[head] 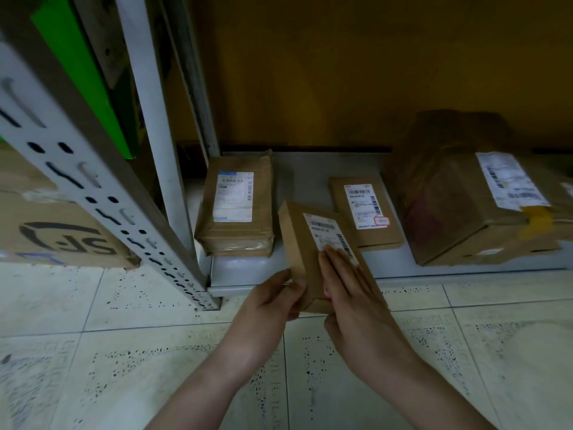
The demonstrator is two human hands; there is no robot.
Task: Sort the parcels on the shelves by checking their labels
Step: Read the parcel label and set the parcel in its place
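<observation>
A small flat brown parcel [302, 240] with a white barcode label facing up is held over the front edge of the bottom shelf [310, 169]. My left hand [273, 302] grips its lower left corner. My right hand [347, 287] lies on its top face, fingers straight across the lower part of the label, thumb below the near edge. On the shelf lie three labelled parcels: a taped brown parcel [237, 206] at the left, a thin flat parcel [366, 212] in the middle, and a large crumpled box [465, 197] at the right.
A grey perforated shelf upright [102, 193] stands left of the bay, and a second post [155, 119] stands behind it. A cardboard box with black lettering [52, 231] and a green box [77, 57] fill the neighbouring bay. Speckled floor tiles [124, 367] lie below.
</observation>
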